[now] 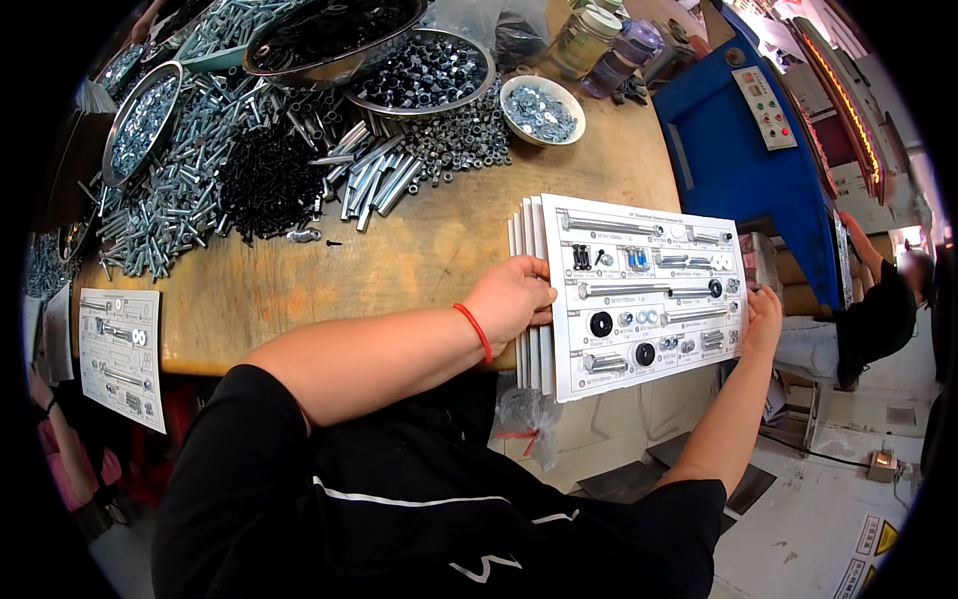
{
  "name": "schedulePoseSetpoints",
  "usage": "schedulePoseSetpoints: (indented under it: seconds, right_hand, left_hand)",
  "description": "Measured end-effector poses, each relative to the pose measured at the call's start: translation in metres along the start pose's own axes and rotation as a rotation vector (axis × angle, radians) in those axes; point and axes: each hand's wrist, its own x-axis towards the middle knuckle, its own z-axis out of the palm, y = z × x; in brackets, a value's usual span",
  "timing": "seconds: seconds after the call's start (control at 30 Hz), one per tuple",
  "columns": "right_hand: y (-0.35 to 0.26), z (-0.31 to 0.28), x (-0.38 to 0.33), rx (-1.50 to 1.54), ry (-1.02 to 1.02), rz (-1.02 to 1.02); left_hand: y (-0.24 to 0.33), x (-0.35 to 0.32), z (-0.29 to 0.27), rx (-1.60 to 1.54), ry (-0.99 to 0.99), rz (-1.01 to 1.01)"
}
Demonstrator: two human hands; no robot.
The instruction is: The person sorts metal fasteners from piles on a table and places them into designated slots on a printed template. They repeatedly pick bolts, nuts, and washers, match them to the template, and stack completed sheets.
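A stack of white hardware cards (639, 304) is held up at the table's front edge. Bolts, nuts, black washers and sleeves show on the front card, and further cards fan out behind its left side. My left hand (511, 298), with a red cord on the wrist, grips the stack's left edge; part of its fingers is hidden behind the cards. At the opposite edge, my right hand (763, 319) is closed on the stack, thumb toward the front.
On the wooden table (479, 225) lie piles of bolts (165, 215), black screws (264, 185) and metal sleeves (379, 185). A bowl of washers (542, 112) stands near jars (584, 42). Another hardware card (125, 349) overhangs the left edge. Right are a blue machine (714, 150) and another person (883, 319).
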Motion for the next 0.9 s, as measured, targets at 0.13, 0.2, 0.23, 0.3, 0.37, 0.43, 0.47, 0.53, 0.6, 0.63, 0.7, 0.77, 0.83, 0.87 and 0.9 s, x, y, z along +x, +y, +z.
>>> schedulePoseSetpoints:
  seconds: [0.13,0.2,0.23,0.3,0.37,0.43,0.47,0.53,0.6,0.63,0.7,0.77,0.83,0.87,0.9]
  right_hand:
    - [0.005,-0.014,0.006,0.012,0.028,0.012]
    - [0.037,-0.013,0.022,0.042,0.041,-0.02]
    - [0.04,-0.006,0.02,0.052,0.025,0.009]
    - [0.032,0.01,0.006,0.067,-0.004,0.058]
    - [0.042,-0.021,0.019,-0.128,-0.002,-0.05]
    - [0.039,-0.021,0.022,-0.46,0.07,-0.292]
    - [0.036,-0.026,0.031,-0.636,0.105,-0.47]
    - [0.0,0.057,-0.01,-0.592,-0.04,-0.397]
    - [-0.033,0.119,-0.06,-0.634,-0.298,-0.379]
    - [-0.045,0.151,-0.079,-0.717,-0.426,-0.375]
    - [-0.062,0.2,-0.108,-0.935,-0.575,-0.306]
    - [-0.06,0.233,-0.12,-0.904,-0.664,-0.305]
    - [-0.048,0.241,-0.115,-0.885,-0.654,-0.297]
    - [-0.045,0.246,-0.114,-0.881,-0.663,-0.282]
    - [-0.043,0.248,-0.114,-0.878,-0.671,-0.267]
  left_hand:
    - [0.008,-0.011,0.01,0.048,0.025,-0.01]
    - [0.011,0.004,-0.008,0.128,0.038,0.025]
    - [0.01,0.001,-0.01,0.152,0.065,0.032]
    - [0.013,-0.007,-0.012,0.196,0.111,0.05]
    - [0.013,-0.009,-0.014,0.249,0.049,0.033]
    - [0.007,-0.007,-0.026,0.24,0.012,0.108]
    - [0.009,-0.013,-0.027,0.25,0.009,0.093]
    - [0.023,-0.025,-0.049,0.264,0.069,0.119]
    - [0.022,-0.041,-0.075,0.267,0.059,0.135]
    - [0.027,-0.055,-0.084,0.319,0.101,0.165]
    - [0.036,-0.077,-0.105,0.412,0.151,0.186]
    - [0.045,-0.103,-0.114,0.362,0.216,0.199]
    - [0.047,-0.117,-0.127,0.354,0.218,0.23]
    - [0.048,-0.125,-0.133,0.348,0.226,0.244]
    - [0.05,-0.131,-0.135,0.341,0.234,0.257]
